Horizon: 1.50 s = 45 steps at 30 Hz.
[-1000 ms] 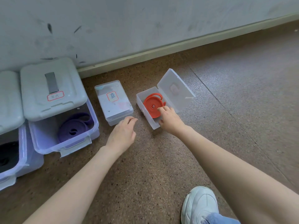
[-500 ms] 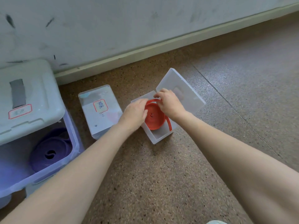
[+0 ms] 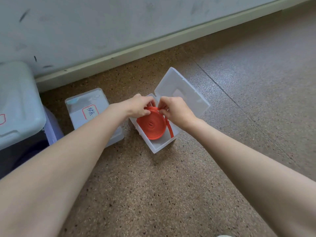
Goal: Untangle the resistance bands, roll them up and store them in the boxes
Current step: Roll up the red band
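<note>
Both hands have closed in over the far rim of the open box (image 3: 160, 147) — left hand (image 3: 138, 106) and right hand (image 3: 176, 111) each pinch the red band (image 3: 151, 125), coiled inside it.

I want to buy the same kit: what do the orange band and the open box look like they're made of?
The orange resistance band looks like matte rubber or latex: a flat strip coiled tightly, its loose end bending where both hands pinch it. The open box looks like frosted translucent plastic, thin-walled and rigid, with a hinged lid; the floor shows dimly through it.
</note>
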### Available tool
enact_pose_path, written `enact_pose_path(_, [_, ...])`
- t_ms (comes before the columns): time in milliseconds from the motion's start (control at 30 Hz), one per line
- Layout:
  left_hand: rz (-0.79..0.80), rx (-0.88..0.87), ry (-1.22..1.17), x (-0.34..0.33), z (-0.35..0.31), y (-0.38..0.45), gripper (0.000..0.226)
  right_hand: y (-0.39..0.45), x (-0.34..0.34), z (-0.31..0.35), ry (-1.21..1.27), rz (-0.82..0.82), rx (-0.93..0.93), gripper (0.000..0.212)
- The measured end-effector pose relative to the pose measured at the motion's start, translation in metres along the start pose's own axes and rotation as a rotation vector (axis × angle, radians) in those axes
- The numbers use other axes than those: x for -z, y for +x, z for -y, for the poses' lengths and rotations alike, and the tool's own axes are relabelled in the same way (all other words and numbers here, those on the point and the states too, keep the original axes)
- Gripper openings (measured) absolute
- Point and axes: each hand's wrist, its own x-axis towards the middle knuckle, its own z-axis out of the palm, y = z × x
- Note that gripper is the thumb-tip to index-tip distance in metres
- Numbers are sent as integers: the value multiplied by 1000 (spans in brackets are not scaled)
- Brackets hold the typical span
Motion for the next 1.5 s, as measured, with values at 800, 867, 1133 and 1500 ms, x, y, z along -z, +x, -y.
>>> enact_pose_path(800, [151, -55, 267, -7, -10, -3, 32, -20, 9, -11, -362, 201, 57, 38])
enact_pose_path(867, [174, -38, 239, -7, -11, 0, 28, -27, 3, -6, -508, 171, 117, 38])
enact_pose_path(1133, [217, -11, 142, -10, -5, 2, 26, -30, -15, -5, -604, 41, 151, 36])
enact_pose_path(1500, [226, 70, 161, -9, -5, 5, 31, -39, -4, -9, -521, 135, 177, 14])
